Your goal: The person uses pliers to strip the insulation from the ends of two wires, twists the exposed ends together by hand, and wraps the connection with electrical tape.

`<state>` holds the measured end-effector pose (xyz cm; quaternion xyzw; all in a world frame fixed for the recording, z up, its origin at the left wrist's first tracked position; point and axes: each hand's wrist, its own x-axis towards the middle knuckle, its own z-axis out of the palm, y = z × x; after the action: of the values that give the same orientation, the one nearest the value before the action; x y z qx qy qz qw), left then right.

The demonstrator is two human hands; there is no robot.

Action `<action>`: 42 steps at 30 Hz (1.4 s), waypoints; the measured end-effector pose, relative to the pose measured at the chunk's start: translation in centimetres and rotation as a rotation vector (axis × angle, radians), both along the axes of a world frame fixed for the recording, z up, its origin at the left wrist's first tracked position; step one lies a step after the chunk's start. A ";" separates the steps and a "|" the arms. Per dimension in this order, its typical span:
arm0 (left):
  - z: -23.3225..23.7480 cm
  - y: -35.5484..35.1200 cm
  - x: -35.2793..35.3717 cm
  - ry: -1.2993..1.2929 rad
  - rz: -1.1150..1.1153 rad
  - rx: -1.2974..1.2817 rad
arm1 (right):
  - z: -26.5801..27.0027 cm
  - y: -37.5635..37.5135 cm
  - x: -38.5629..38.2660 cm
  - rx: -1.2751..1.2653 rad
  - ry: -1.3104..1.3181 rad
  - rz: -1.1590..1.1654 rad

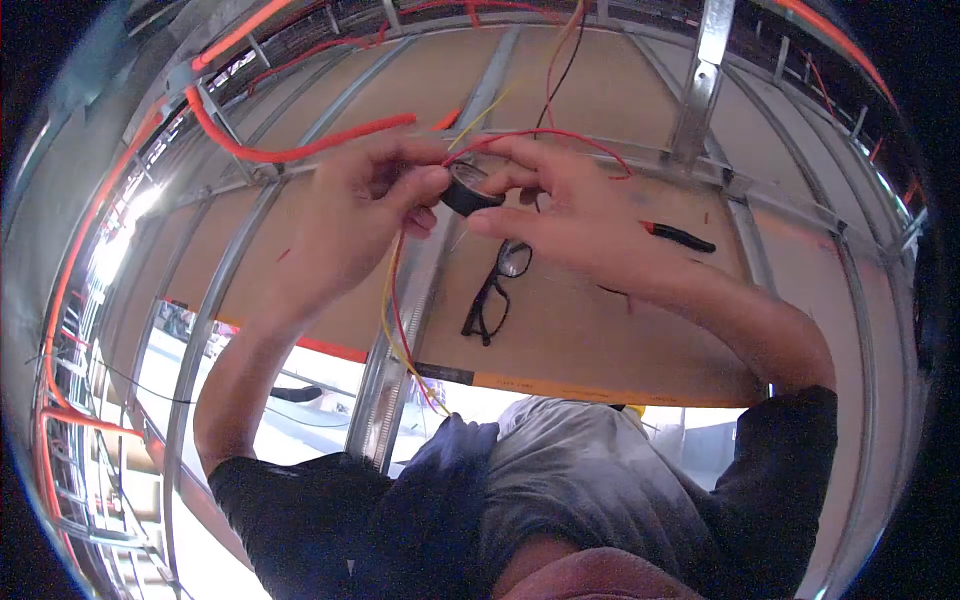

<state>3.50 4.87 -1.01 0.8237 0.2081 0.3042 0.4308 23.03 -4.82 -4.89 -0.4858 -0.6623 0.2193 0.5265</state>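
Observation:
My right hand is closed around a small roll of black tape, with fingers at its ring and the thumb below. My left hand pinches thin electrical wires right beside the roll, its thumb against the roll's left edge. Red and yellow wires hang from under the left hand towards my shirt. A red wire loops over my right fingers, and a yellow wire runs up and away from the hands. The exact pinch point is partly hidden by the fingers.
Black-framed glasses and a black-and-orange hand tool lie on the brown board. Metal studs cross it. An orange corrugated conduit ends near my left hand. More wires hang at the top.

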 end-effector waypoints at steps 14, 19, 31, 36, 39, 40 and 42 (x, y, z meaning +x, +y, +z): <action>-2.2 0.0 -0.1 -0.033 0.200 0.078 | -1.2 2.5 -2.5 -0.146 0.292 -0.005; -2.5 -0.5 -0.2 -0.108 0.219 0.062 | -0.9 1.9 -2.4 -0.114 0.245 -0.027; -3.9 -0.1 0.2 -0.173 0.076 -0.081 | -2.3 3.2 -1.3 0.116 0.123 -0.039; -3.5 -0.4 0.3 -0.149 0.122 0.003 | -2.0 3.9 -0.8 0.026 0.138 0.092; -4.0 -0.3 -0.1 -0.222 0.089 -0.094 | -2.0 4.1 -1.1 -0.024 0.153 0.114; -4.0 -0.4 -0.4 -0.286 0.045 -0.186 | -2.1 4.2 -1.3 -0.025 0.145 0.136; -3.9 -0.8 -0.5 -0.326 0.060 -0.214 | -1.8 4.2 -1.1 0.024 0.183 0.209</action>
<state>3.00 4.06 -4.90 0.7066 0.1911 0.4224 0.5346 21.90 -0.60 -6.68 -0.3857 -0.6613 0.3083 0.5647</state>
